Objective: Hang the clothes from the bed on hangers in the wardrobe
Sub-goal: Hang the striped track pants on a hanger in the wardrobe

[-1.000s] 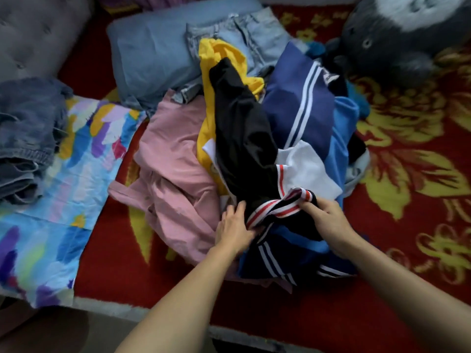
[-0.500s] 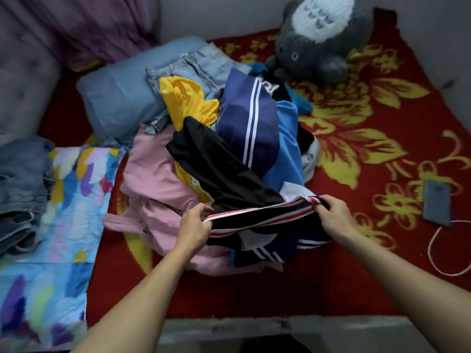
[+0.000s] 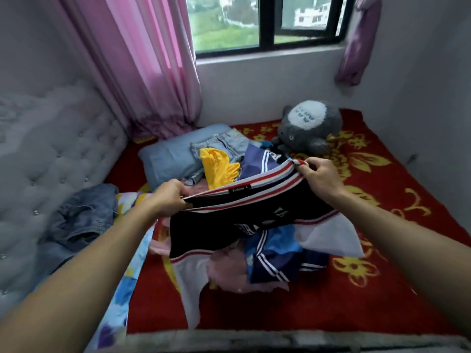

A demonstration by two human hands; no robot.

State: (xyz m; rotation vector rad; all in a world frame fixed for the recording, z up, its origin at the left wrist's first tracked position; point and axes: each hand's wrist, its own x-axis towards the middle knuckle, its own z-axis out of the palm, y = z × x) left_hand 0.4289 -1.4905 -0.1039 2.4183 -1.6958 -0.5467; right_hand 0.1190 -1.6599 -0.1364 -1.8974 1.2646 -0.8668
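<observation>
Daylight from the window [image 3: 265,21] and a pink curtain [image 3: 153,72] frame a bed [image 3: 382,289] under a red floral cover, and the action is right at its middle. The left hand [image 3: 168,200] pinches one end of the striped neckband [image 3: 267,182] and the right hand [image 3: 321,177] pinches the other end, a bit higher. Both sets of fingers curl tight on the fabric, pulling it taut between them. The black top [image 3: 229,225] hangs from that band above the pile [image 3: 267,258], its white sleeves trailing down onto the heap.

Plenty is left on the bed: a pink piece [image 3: 229,273] underneath, blue with white stripes beside it, a yellow piece [image 3: 219,169] behind, and pale jeans [image 3: 224,143] lying on the pillow [image 3: 168,159]. More denim [image 3: 81,217] sits crumpled by the headboard [image 3: 51,154]. A grey plush [image 3: 311,126] watches from the far corner.

By the look of it, this is early going. One garment is in hand and nothing visible is on a hanger. No hanger or wardrobe is in view at all, so how much has already been hung cannot be told. The top needs carrying off and hanging, and then the pile needs clearing piece by piece.
</observation>
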